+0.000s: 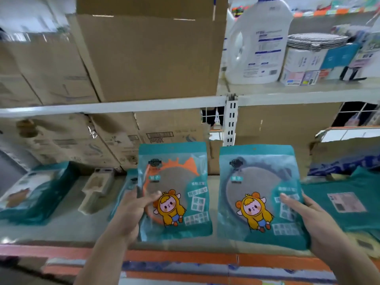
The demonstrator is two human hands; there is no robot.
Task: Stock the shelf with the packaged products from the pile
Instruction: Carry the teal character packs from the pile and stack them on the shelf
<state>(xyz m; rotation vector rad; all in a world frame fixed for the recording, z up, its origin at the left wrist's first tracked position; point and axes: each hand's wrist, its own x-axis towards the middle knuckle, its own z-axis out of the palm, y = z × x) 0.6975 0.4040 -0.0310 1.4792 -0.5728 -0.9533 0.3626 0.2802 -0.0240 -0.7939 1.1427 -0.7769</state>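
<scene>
Two teal packets with a yellow cartoon figure are held upright over the lower shelf (67,227). My left hand (131,214) grips the left edge of the packet with an orange-rimmed mirror (176,194), thumb on its front. My right hand (314,221) grips the right edge of the packet with a dark-rimmed mirror (257,194). A pile of teal packets (345,200) lies flat at the right of the shelf. Another teal packet (35,194) leans at the shelf's left.
Cardboard boxes (148,58) fill the upper shelf and the back of the lower one. A white detergent jug (257,42) and small boxed goods stand at the upper right. A brown packaged item (96,188) lies on the shelf. A white upright post (231,120) divides the bays.
</scene>
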